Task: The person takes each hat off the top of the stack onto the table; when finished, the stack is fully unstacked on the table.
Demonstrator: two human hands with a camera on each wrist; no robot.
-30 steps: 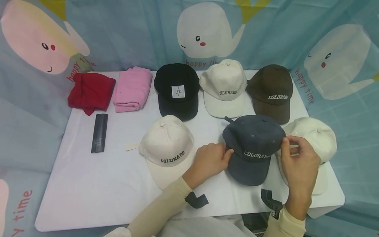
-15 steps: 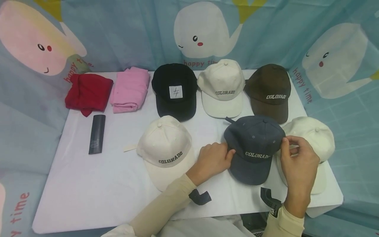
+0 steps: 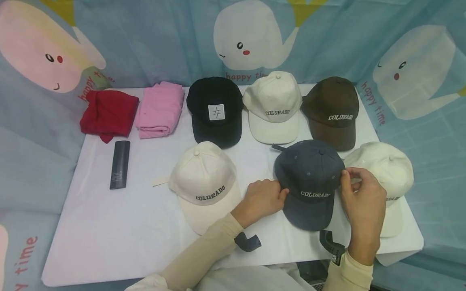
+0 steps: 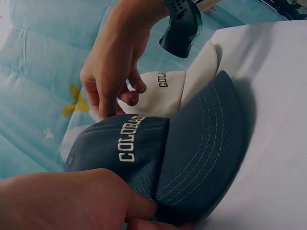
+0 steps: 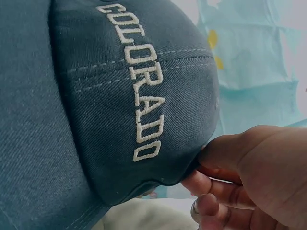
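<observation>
A dark blue baseball cap [image 3: 307, 169] with COLORADO stitched on it sits at the front right of the table, its brim toward the person. My left hand [image 3: 263, 200] grips its left edge where crown meets brim, thumb outside, other fingertips hidden. On the opposite side, my right hand [image 3: 364, 204] pinches the crown's edge between thumb and index finger; the right wrist view shows the thumb [image 5: 223, 151] on the cloth. A cream cap [image 3: 382, 165] is partly covered by the right hand. Left of my left hand lies an off-white cap [image 3: 204, 178].
Along the back stand a black cap [image 3: 216, 111], a beige cap [image 3: 274, 107] and a brown cap [image 3: 333, 113]. Folded red cloth [image 3: 109, 113] and pink cloth [image 3: 160, 110] lie at the left, above a dark flat case [image 3: 120, 165]. A blue curtain [image 3: 160, 40] surrounds the white table [image 3: 109, 242].
The dark blue cap has shifted slightly left and turned a little, and its strap points further left. My right hand has moved left with it, uncovering more of the cream cap's lettering.
</observation>
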